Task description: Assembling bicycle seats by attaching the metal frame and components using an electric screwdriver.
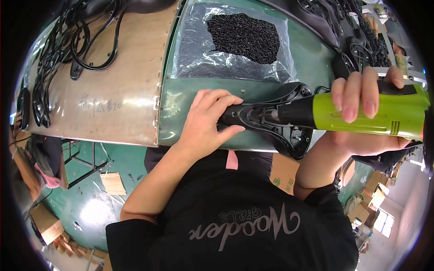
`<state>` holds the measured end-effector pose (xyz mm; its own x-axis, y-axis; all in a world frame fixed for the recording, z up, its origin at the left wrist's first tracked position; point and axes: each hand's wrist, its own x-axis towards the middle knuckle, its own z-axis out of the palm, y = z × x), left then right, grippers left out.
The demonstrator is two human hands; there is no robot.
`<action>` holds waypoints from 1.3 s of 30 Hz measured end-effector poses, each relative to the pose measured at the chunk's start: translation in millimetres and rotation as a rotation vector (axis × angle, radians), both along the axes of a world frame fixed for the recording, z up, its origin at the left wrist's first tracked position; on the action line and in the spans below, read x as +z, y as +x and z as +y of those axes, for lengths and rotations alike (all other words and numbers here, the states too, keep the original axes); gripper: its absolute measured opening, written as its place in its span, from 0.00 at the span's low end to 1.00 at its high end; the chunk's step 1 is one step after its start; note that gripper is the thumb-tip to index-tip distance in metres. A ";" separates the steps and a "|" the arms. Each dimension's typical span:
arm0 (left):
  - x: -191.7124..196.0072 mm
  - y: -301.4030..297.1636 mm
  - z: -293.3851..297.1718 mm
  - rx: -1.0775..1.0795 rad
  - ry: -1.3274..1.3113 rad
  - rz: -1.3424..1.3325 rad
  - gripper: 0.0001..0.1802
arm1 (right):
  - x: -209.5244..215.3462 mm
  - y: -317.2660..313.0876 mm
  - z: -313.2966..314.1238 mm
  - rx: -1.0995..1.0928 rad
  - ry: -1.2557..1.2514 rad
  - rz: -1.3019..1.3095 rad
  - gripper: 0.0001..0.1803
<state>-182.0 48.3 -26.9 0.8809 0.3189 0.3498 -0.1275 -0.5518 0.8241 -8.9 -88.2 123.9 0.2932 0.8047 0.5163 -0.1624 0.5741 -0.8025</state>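
Note:
A black bicycle saddle (296,147) lies on the green tabletop, its narrow nose to the left and its wide wings to the right. My left hand (203,116) grips the nose between thumb and fingers. My right hand (359,97) is wrapped round a green-and-black handheld power tool (325,115). The tool lies almost level above the saddle. Its black front end points left at the saddle's middle, covering part of it; whether the tip touches cannot be made out. Beyond the saddle, a clear plastic bag (192,58) lies flat under a heap of small black pieces (244,38).
A brown board (122,99) covers the table's left part, with black looped frames (97,63) on it. More black plastic parts (323,20) crowd the far right. At the far left another person's arm (25,174) shows. Cardboard boxes (46,223) stand on the floor.

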 end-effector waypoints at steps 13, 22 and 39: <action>-2.4 4.0 -4.0 0.002 -0.069 0.021 0.27 | -10.4 19.6 -13.6 0.029 0.009 0.027 0.42; 5.2 2.2 0.6 -0.022 -0.041 0.106 0.28 | -8.8 9.4 1.1 0.022 -0.083 0.008 0.39; 32.8 -3.4 -3.0 -0.040 0.078 -0.210 0.10 | -18.7 -5.9 -13.0 -0.018 0.098 0.382 0.27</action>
<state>-185.4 45.3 6.0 0.7976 0.2501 0.5489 -0.3148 -0.6036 0.7325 -14.8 -101.2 105.1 0.4927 0.7500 0.4414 -0.4277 0.6504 -0.6278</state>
